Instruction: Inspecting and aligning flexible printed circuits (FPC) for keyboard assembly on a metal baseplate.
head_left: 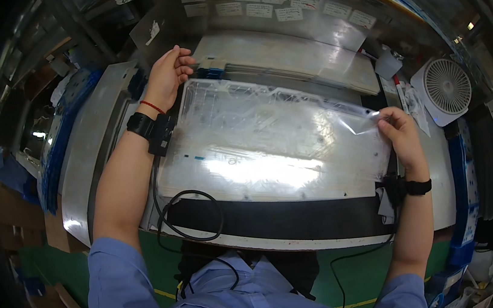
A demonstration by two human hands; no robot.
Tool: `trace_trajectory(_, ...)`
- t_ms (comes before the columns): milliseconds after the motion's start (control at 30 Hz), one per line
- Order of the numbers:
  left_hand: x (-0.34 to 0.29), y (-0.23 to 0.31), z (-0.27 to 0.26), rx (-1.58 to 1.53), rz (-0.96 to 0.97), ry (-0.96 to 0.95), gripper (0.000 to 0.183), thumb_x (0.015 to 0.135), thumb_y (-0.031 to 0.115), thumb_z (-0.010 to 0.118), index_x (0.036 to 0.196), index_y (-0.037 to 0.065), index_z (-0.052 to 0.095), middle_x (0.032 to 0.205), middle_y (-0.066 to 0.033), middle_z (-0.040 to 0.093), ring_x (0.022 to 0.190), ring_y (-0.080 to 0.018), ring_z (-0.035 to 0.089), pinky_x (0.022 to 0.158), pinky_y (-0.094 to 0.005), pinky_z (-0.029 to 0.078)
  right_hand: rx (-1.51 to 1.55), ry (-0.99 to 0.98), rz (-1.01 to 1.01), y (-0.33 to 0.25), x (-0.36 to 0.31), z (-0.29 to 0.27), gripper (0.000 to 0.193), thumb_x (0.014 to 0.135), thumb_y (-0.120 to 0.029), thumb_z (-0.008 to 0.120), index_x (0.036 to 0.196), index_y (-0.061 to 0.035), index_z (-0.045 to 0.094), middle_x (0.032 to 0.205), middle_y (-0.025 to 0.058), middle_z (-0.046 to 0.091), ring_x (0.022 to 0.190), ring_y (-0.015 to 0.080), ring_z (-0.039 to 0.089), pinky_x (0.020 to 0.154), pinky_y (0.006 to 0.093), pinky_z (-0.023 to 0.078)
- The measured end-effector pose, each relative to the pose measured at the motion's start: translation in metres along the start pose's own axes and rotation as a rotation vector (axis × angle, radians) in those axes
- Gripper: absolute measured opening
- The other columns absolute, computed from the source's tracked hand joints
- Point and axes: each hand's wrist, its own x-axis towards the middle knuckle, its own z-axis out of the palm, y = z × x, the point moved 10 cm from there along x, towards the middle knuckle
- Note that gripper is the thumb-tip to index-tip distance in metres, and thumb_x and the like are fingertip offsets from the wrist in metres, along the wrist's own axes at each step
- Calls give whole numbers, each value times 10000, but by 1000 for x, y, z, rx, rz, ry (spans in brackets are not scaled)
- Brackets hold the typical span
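Note:
A thin transparent plastic sheet (pixel 349 123) lies wrinkled over the back part of a flat silvery metal panel (pixel 245 145). My right hand (pixel 401 133) pinches the sheet's right corner between thumb and fingers, at the panel's back right. At the far left corner, my left hand (pixel 171 72) is raised just beyond the sheet's edge. Its fingers are loosely curled and slightly apart, with nothing seen in them. Each wrist wears a black band; a black box-like device (pixel 161 136) is on the left one.
Under the panel's near edge runs a black mat (pixel 266 217). A looped black cable (pixel 220 218) hangs over the table's front left. More metal panels (pixel 284 58) lie behind. A white fan (pixel 445 90) stands at the right, and blue sheets (pixel 69 122) are stacked at the left.

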Motion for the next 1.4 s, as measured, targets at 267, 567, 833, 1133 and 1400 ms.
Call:
trace_trajectory(267,-9,-9,26,35,-121,-132,349,1008,327,381,1009,35,574,869,-51,655,674,-95,593,629,-223,479,136,196,-10,11,7,-19,109,907,-50,557,1007,-28,595,881,-9,604,790,68,545,729,202,429)
trace_trajectory(567,-12,-8,40,378,-31,-272,293,978,298,449,903,63,606,665,5,589,535,-50,504,481,-185,380,245,236,16,27,11,-31,125,912,-66,555,1024,-22,588,872,-8,598,762,64,538,699,195,421)
trace_trajectory(833,-14,-11,39,332,-82,-234,243,971,272,481,896,70,593,616,43,506,517,-45,451,491,-189,359,248,194,5,14,9,-20,130,920,-82,547,1027,-23,590,861,-14,598,756,64,541,699,201,425)
trace_trajectory(1133,-10,-6,33,117,-62,-214,259,995,272,433,989,58,579,616,66,409,541,-34,363,497,-190,285,361,210,-2,11,10,-20,261,957,-149,514,1181,-15,510,897,14,600,762,75,548,722,209,448)
trace_trajectory(1400,-6,-6,27,67,-30,-147,257,1003,273,414,1023,62,561,635,61,412,569,-36,362,522,-184,298,236,214,7,10,8,-21,483,911,-159,599,1323,7,410,872,12,616,743,67,557,671,203,441)
